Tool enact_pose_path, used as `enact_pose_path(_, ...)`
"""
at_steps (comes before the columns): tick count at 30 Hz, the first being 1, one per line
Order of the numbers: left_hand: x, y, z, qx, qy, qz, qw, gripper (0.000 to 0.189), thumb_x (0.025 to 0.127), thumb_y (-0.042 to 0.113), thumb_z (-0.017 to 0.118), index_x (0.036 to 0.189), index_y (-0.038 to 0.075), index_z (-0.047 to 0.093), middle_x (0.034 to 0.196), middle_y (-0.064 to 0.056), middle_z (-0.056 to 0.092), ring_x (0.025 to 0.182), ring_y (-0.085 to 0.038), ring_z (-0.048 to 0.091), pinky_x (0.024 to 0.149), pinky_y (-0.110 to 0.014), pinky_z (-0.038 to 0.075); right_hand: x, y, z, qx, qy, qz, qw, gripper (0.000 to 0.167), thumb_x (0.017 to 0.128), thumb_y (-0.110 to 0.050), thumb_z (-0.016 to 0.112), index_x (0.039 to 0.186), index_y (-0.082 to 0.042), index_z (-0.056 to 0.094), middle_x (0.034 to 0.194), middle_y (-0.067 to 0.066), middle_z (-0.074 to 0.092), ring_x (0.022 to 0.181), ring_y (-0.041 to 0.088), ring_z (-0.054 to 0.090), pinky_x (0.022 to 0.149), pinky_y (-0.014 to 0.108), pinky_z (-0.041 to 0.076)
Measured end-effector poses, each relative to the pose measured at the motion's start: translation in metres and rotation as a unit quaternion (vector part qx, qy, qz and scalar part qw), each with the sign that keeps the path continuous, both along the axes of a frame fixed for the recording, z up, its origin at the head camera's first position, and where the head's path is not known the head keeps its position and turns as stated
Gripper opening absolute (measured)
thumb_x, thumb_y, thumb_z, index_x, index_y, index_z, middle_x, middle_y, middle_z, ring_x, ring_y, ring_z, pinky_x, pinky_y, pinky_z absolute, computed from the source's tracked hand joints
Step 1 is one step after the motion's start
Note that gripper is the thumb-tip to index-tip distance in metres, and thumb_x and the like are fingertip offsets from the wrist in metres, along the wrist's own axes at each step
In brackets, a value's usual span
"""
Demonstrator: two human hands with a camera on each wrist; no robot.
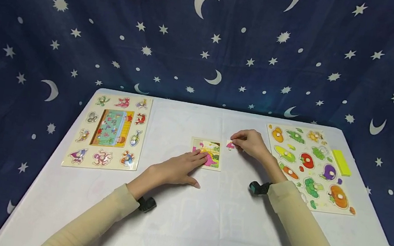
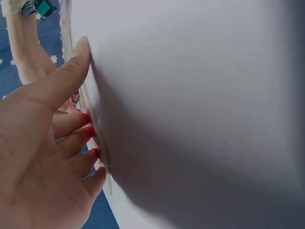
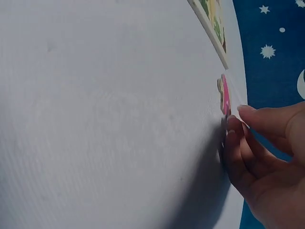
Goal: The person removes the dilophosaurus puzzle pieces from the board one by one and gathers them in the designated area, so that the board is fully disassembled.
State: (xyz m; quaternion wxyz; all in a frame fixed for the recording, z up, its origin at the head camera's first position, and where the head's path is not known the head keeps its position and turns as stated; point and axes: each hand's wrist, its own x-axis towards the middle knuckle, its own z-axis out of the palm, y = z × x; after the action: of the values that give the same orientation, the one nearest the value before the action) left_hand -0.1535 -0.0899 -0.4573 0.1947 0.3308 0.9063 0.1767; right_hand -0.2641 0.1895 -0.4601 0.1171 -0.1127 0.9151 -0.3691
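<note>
A small square jigsaw puzzle in a pale wooden frame [image 1: 220, 163] lies at the middle of the table, with pink, yellow and green picture parts showing. My left hand [image 1: 179, 168] rests its fingers on the left part of this puzzle, thumb spread toward the table; in the left wrist view those fingertips [image 2: 90, 131] meet the board's face. To the right of the frame, my right hand [image 1: 250, 142] pinches a pink puzzle piece [image 1: 230, 145] by its edge. The right wrist view shows the piece [image 3: 226, 95] edge-on at the fingertips, apart from the frame. The fingers hide some of it.
On the left lies a sea-animal peg puzzle board [image 1: 145, 133]. A vegetable peg puzzle board [image 1: 272, 149] lies on the right, with a yellow-green block [image 1: 341, 162] beside it. A dark blue star-and-moon cloth [image 1: 177, 45] hangs behind the white table [image 1: 183, 229].
</note>
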Motion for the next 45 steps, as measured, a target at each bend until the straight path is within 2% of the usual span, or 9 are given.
enact_pose_path(6, 0.001, 0.001, 0.002, -0.005, -0.003, 0.005, 1.0, 0.095, 0.092, 0.05, 0.074, 0.164, 0.011, 0.027, 0.173, -0.005, 0.02, 0.161, -0.026, 0.012, 0.129, -0.045, 0.02, 0.006, -0.014, 0.003, -0.019, 0.006, 0.016, 0.9997, 0.016, 0.097, -0.013, 0.071, 0.109, -0.005, 0.079, 0.089, 0.01, 0.076, 0.068, 0.018, 0.063, 0.057, 0.024, 0.051)
enact_pose_path(10, 0.001, 0.001, 0.003, -0.004, -0.005, 0.009, 0.9999, 0.095, 0.091, 0.049, 0.074, 0.164, 0.012, 0.027, 0.173, -0.004, 0.019, 0.161, -0.025, 0.012, 0.128, -0.046, 0.021, 0.009, -0.024, 0.003, -0.025, 0.011, 0.044, 0.9986, 0.018, 0.097, -0.014, 0.071, 0.111, -0.006, 0.079, 0.087, 0.009, 0.076, 0.068, 0.019, 0.064, 0.057, 0.025, 0.051)
enact_pose_path(16, 0.001, 0.003, 0.003, 0.003, -0.01, 0.011, 0.9999, 0.094, 0.091, 0.049, 0.075, 0.164, 0.013, 0.028, 0.173, -0.002, 0.02, 0.161, -0.025, 0.012, 0.128, -0.047, 0.023, 0.011, -0.039, 0.004, -0.024, 0.009, 0.085, 0.996, 0.018, 0.097, -0.013, 0.071, 0.111, -0.005, 0.08, 0.094, 0.009, 0.075, 0.068, 0.018, 0.061, 0.059, 0.025, 0.05)
enact_pose_path(23, 0.0, 0.002, 0.0, 0.007, -0.012, 0.012, 0.9998, 0.093, 0.09, 0.048, 0.076, 0.164, 0.014, 0.029, 0.172, -0.001, 0.021, 0.161, -0.024, 0.012, 0.127, -0.046, 0.024, 0.011, -0.052, 0.004, 0.003, 0.021, 0.118, 0.9928, 0.02, 0.096, -0.011, 0.071, 0.113, -0.006, 0.08, 0.111, 0.011, 0.078, 0.1, 0.023, 0.066, 0.091, 0.038, 0.053)
enact_pose_path(26, 0.0, 0.002, -0.001, 0.007, -0.009, 0.01, 0.9999, 0.092, 0.091, 0.048, 0.075, 0.163, 0.014, 0.03, 0.172, -0.001, 0.021, 0.161, -0.024, 0.012, 0.128, -0.045, 0.024, 0.01, -0.055, 0.002, 0.014, 0.022, 0.12, 0.9924, 0.021, 0.097, -0.011, 0.07, 0.114, -0.005, 0.079, 0.114, 0.012, 0.077, 0.107, 0.027, 0.067, 0.098, 0.044, 0.053)
enact_pose_path(34, 0.0, 0.002, 0.001, 0.004, -0.012, 0.01, 0.9999, 0.092, 0.091, 0.048, 0.076, 0.163, 0.013, 0.03, 0.172, -0.001, 0.021, 0.161, -0.024, 0.012, 0.127, -0.046, 0.024, 0.008, -0.055, -0.001, 0.019, 0.039, 0.134, 0.99, 0.021, 0.096, -0.009, 0.071, 0.114, -0.006, 0.08, 0.108, 0.011, 0.077, 0.103, 0.026, 0.068, 0.092, 0.042, 0.054)
enact_pose_path(38, 0.001, 0.002, 0.002, 0.003, -0.017, 0.013, 0.9998, 0.092, 0.091, 0.047, 0.076, 0.163, 0.014, 0.03, 0.172, 0.0, 0.021, 0.161, -0.024, 0.011, 0.127, -0.047, 0.025, 0.007, -0.057, 0.0, 0.019, 0.034, 0.135, 0.9901, 0.02, 0.096, -0.009, 0.07, 0.112, -0.005, 0.08, 0.11, 0.011, 0.078, 0.1, 0.022, 0.067, 0.09, 0.037, 0.053)
enact_pose_path(42, 0.0, 0.003, 0.001, 0.005, -0.019, 0.015, 0.9997, 0.092, 0.091, 0.047, 0.076, 0.163, 0.014, 0.031, 0.172, 0.0, 0.021, 0.161, -0.024, 0.011, 0.127, -0.047, 0.025, 0.007, -0.058, 0.002, 0.016, 0.021, 0.129, 0.9913, 0.018, 0.096, -0.009, 0.069, 0.111, -0.004, 0.08, 0.107, 0.011, 0.077, 0.082, 0.019, 0.065, 0.073, 0.029, 0.052)
enact_pose_path(45, -0.001, 0.004, 0.0, 0.006, -0.018, 0.017, 0.9997, 0.092, 0.09, 0.048, 0.076, 0.163, 0.014, 0.031, 0.172, 0.0, 0.021, 0.161, -0.024, 0.012, 0.127, -0.047, 0.026, 0.005, -0.059, 0.002, 0.018, 0.022, 0.126, 0.9916, 0.017, 0.096, -0.009, 0.07, 0.109, -0.004, 0.079, 0.103, 0.01, 0.077, 0.076, 0.017, 0.062, 0.068, 0.025, 0.05)
